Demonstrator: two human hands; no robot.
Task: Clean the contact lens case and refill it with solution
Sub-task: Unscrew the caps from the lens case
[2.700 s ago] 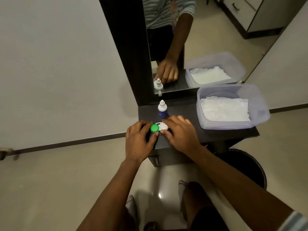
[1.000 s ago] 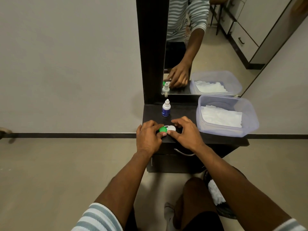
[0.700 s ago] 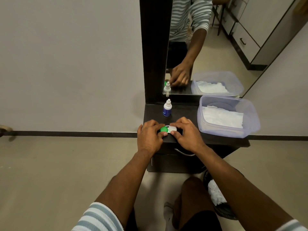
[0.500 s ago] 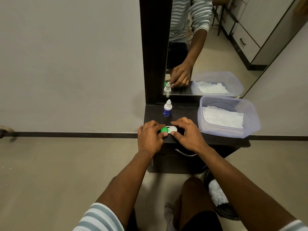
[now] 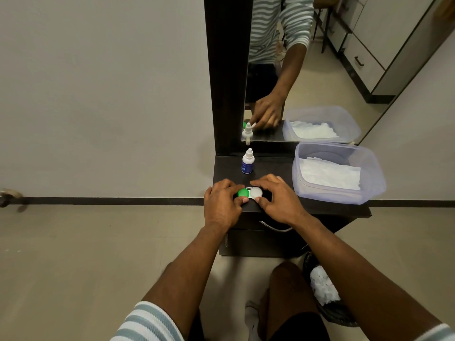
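Hands unmoved on lens case

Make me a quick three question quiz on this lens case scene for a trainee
1. True or false: both caps, green and white, are on the case.
2. Which hand grips the green cap? A) left hand B) right hand
3. Fill in: the bottle stands on the table, capped, ____ the case, toward the mirror.

Key: 1 true; 2 A; 3 behind. The tub of tissues sits to the right, untouched.
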